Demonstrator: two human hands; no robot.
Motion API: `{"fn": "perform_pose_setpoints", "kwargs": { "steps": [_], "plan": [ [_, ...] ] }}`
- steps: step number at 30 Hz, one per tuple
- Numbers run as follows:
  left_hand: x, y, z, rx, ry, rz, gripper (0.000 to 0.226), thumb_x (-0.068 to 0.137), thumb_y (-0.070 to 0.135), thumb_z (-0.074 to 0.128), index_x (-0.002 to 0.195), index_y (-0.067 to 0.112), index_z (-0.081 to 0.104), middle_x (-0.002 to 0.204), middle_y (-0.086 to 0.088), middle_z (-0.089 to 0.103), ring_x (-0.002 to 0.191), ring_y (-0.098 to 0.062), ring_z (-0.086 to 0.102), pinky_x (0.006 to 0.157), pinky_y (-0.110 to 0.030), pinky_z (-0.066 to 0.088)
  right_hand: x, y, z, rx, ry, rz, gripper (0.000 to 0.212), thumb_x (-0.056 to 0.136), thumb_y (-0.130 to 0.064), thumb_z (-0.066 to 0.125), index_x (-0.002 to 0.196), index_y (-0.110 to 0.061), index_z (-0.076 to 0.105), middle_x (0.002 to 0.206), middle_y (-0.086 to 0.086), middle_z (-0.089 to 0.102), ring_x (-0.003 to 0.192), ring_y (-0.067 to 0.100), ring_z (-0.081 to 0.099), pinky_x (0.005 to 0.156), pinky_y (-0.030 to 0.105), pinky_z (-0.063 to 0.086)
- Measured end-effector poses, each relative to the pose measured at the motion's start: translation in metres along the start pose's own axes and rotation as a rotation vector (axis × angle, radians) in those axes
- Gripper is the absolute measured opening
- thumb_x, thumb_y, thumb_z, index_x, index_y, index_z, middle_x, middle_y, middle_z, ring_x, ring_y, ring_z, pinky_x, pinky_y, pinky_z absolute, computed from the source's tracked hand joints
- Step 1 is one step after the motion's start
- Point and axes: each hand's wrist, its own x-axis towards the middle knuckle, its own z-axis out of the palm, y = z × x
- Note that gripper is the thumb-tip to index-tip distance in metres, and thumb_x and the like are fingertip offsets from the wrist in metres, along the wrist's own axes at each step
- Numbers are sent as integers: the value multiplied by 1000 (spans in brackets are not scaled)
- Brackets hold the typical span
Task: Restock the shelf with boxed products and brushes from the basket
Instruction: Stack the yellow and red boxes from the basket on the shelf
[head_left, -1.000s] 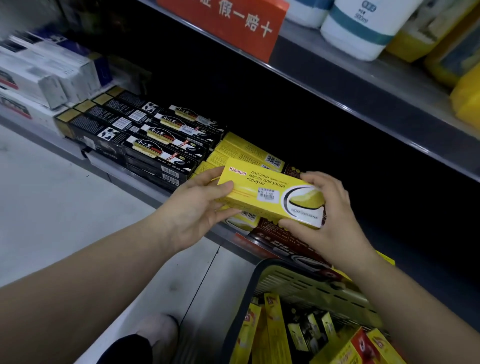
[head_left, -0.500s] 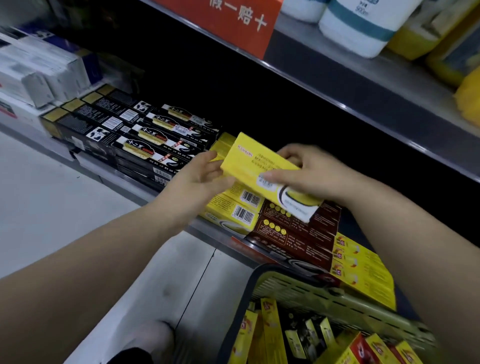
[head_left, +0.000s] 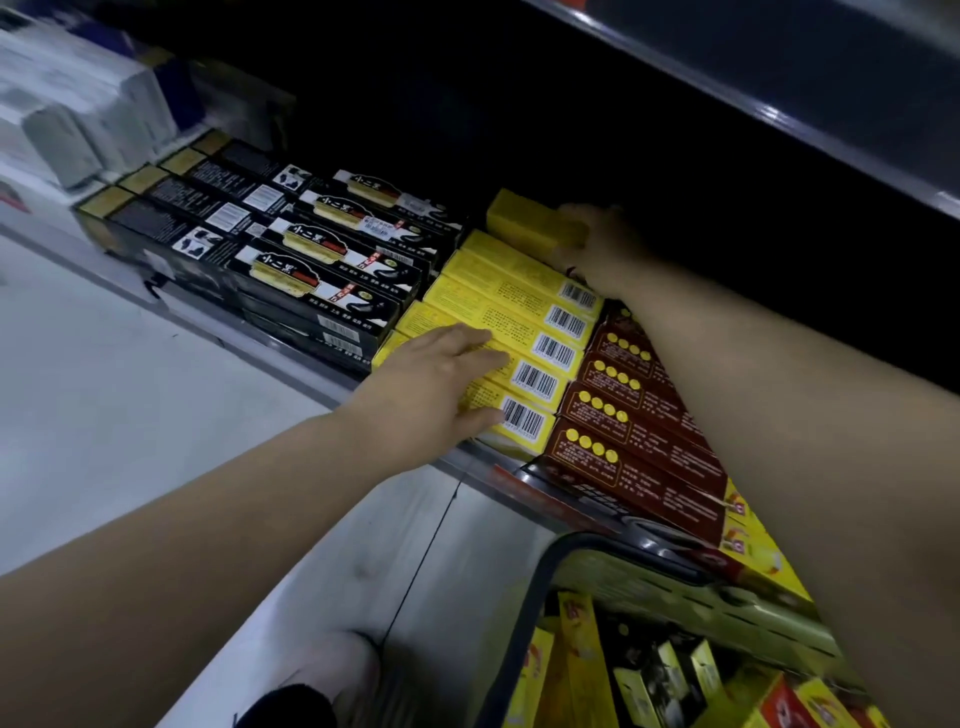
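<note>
Yellow card marks the item in hand: a yellow box (head_left: 535, 224) sits at the back of the shelf (head_left: 291, 364), on top of the row of yellow boxes (head_left: 498, 306) of the same kind, where we judge it is being added as a second layer. The right hand (head_left: 597, 244) reaches deep under the upper board and grips the near end of this box; its fingers look curled round the end, though shadow and blur hide the exact pinch. The left hand (head_left: 441, 376) lies flat on the front of the row with fingers straight and slightly spread, pressing down, most likely so that the boxes below do not slide forward off the edge while the new one is pushed in. The row lies with barcodes up between black boxes (head_left: 311, 270) on its left and dark red boxes (head_left: 639, 415) on its right, touching both, so the slot admits the new box only lengthwise. White boxes (head_left: 78, 130) stand further left. The basket (head_left: 613, 543) waits just below the shelf front, within reach of the 2 hands, and holds more yellow and black packs, so we judge the restocking to be only partly done. A shoe (head_left: 332, 670) shows on the floor beside it.
</note>
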Motion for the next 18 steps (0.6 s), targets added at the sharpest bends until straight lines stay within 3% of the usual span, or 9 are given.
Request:
{"fn": "perform_pose_setpoints", "kwargs": {
  "steps": [2, 6, 8, 10, 12, 15, 18],
  "plan": [
    [-1, -2, 1, 5, 7, 15, 61, 87, 47, 54, 141, 24, 38, 151, 0, 29, 141, -17, 21, 116, -30, 13, -4, 8, 17, 34, -92, 30, 50, 98, -20, 45, 145, -22, 29, 144, 11, 35, 125, 26, 44, 81, 23, 37],
    [-3, -4, 4, -3, 31, 17, 60, 86, 47, 53, 140, 22, 40, 150, -1, 32, 142, -19, 21, 116, -32, 14, -12, 15, 25, -49, -149, 27, 50, 102, -28, 32, 149, -31, 14, 157, 7, 12, 139, 28, 27, 103, 35, 34],
    [-4, -3, 5, -15, 32, 20, 60, 86, 46, 54, 139, 21, 42, 150, -2, 34, 142, -20, 22, 115, -32, 13, -18, 14, 19, -66, -177, 53, 55, 102, -27, 34, 149, -31, 8, 156, 9, 16, 136, 29, 32, 100, 33, 36],
    [-4, -3, 4, -21, 27, 14, 60, 86, 45, 54, 139, 21, 42, 150, -1, 33, 142, -20, 22, 114, -31, 13, -36, 10, 12, -113, -122, 47, 61, 100, -27, 39, 149, -29, 4, 147, 14, 34, 123, 30, 48, 95, 38, 45],
    [-5, -2, 2, -35, 15, -1, 59, 86, 43, 56, 139, 21, 42, 150, -1, 32, 142, -20, 20, 114, -30, 12, -70, 6, 4, -63, -22, -24, 63, 97, -26, 46, 149, -26, 11, 141, 8, 43, 118, 26, 51, 95, 41, 48],
    [-7, 14, -5, -84, -12, -44, 53, 90, 36, 56, 139, 21, 42, 150, 0, 32, 141, -17, 22, 113, -28, 17, -143, 13, -15, 159, 14, -128, 57, 92, -22, 55, 143, -25, 28, 137, -10, 42, 126, 7, 38, 101, 24, 33],
    [-8, 56, -12, -253, -50, -12, 43, 92, 33, 53, 134, 24, 47, 138, 4, 47, 125, -15, 45, 102, -27, 35, -222, 37, -39, 156, -24, -97, 55, 90, -26, 57, 138, -32, 30, 126, -21, 41, 121, -3, 35, 97, 18, 28]
  ]
}}
